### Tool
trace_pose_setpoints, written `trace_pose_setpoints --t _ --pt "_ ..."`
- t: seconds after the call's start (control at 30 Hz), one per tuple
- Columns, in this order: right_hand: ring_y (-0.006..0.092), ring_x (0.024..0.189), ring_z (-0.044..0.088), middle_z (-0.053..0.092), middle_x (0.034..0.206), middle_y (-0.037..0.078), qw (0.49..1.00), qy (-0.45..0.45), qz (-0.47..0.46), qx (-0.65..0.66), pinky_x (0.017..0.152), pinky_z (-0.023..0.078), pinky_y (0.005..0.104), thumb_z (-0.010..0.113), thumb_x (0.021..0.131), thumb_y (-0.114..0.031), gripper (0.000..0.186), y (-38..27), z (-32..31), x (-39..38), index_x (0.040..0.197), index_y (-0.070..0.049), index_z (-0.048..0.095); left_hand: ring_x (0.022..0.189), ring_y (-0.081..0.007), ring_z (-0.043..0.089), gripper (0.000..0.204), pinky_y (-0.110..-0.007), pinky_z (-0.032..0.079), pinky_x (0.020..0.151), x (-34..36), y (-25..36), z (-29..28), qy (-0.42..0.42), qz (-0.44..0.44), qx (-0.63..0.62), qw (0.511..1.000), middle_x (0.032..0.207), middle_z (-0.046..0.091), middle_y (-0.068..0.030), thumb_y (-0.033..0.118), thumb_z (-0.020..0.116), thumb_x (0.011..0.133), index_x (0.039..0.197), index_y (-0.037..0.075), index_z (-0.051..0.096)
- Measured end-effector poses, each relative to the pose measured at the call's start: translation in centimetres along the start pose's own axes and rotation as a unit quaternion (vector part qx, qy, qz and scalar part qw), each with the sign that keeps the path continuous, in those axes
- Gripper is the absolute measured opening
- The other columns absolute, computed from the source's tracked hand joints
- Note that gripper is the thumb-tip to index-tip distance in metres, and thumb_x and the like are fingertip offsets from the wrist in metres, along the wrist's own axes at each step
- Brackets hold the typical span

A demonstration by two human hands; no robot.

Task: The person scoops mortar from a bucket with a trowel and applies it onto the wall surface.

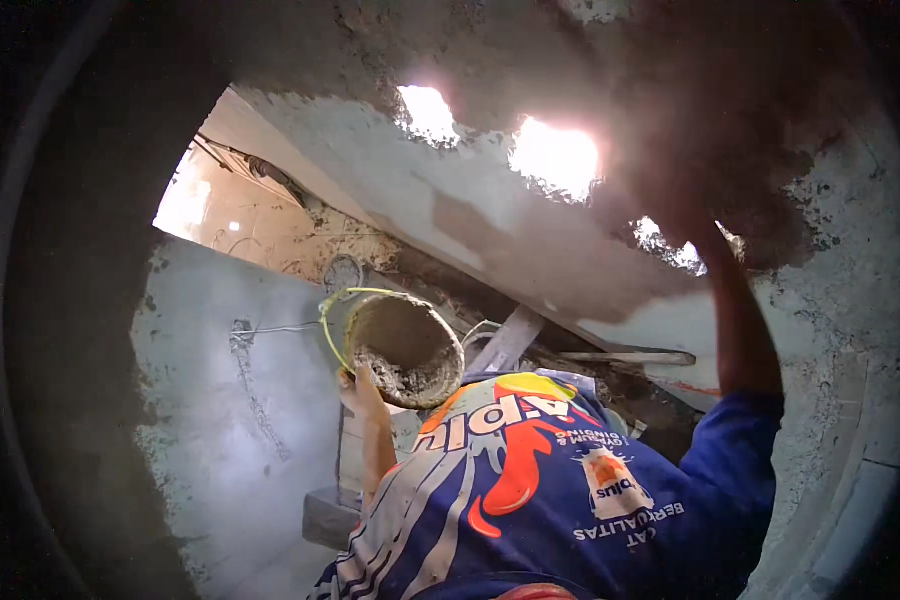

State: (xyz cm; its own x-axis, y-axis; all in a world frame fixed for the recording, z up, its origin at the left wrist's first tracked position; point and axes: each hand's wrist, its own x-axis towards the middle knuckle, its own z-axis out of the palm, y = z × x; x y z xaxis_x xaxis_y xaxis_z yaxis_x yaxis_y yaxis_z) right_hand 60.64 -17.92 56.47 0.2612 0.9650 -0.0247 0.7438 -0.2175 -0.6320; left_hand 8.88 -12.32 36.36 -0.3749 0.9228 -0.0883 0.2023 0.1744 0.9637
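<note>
A bucket with a yellow-green handle is tilted in front of my chest, and grey wet mortar lies in its bottom. My left hand is closed on the bucket's rim at the near left. My right arm reaches up to a wall coated with dark wet mortar. There my right hand is at the coating's lower edge. Shadow and glare hide its fingers and anything in them. Bright gaps show along the ragged edge of the mortar.
Below the wall lie a pale board and a long wooden strip. A pale wall stands at left. Beyond an opening is a dirty tiled floor. A grey block sits low at left.
</note>
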Motion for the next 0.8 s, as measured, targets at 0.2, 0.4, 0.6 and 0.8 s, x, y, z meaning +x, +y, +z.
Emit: trace_pose_setpoints --t 0.2,0.4,0.6,0.8 --pt "0.0254 0.083 0.066 0.064 0.092 0.011 0.937 -0.144 -0.216 -0.235 0.071 0.053 0.0355 0.057 0.085 -0.014 0.011 -2.5 14.7 -4.3 0.090 -0.006 0.063 0.071 -0.0074 0.045 0.008 -0.026 0.041 0.061 -0.5 6.7 4.2 -0.093 0.087 -0.033 0.991 0.080 0.051 0.0013 0.000 0.057 0.079 0.087 0.001 0.056" --pt "0.0259 0.081 0.069 0.064 0.091 0.012 0.930 -0.106 -0.101 -0.336 0.067 0.055 0.0362 0.057 0.084 -0.007 0.010 -5.4 22.8 0.2 0.093 -0.004 0.061 0.064 -0.0058 0.042 0.007 -0.024 0.039 0.055 -4.7 15.4 8.3 -0.154 0.273 0.053 0.948 0.071 0.049 0.0022 -0.001 0.059 0.078 0.082 0.002 0.054" --pt "0.0220 0.080 0.069 0.066 0.090 0.011 0.953 -0.095 -0.113 -0.264 0.065 0.056 0.0344 0.063 0.081 -0.013 0.018 -7.1 22.6 -2.7 0.096 -0.004 0.068 0.064 -0.0057 0.040 0.014 -0.024 0.035 0.055 -5.8 18.8 9.1 -0.224 0.327 0.030 0.918 0.067 0.042 0.0027 0.002 0.060 0.081 0.076 0.004 0.048" --pt "0.0328 0.084 0.069 0.069 0.089 0.016 0.945 -0.239 -0.224 -0.024 0.070 0.056 0.0414 0.061 0.082 -0.013 0.013 -5.8 23.5 -4.2 0.089 -0.007 0.070 0.066 -0.0052 0.041 0.009 -0.023 0.034 0.056 -6.3 19.9 8.1 -0.259 0.312 -0.001 0.914 0.073 0.048 0.0032 0.000 0.060 0.082 0.082 0.003 0.051"
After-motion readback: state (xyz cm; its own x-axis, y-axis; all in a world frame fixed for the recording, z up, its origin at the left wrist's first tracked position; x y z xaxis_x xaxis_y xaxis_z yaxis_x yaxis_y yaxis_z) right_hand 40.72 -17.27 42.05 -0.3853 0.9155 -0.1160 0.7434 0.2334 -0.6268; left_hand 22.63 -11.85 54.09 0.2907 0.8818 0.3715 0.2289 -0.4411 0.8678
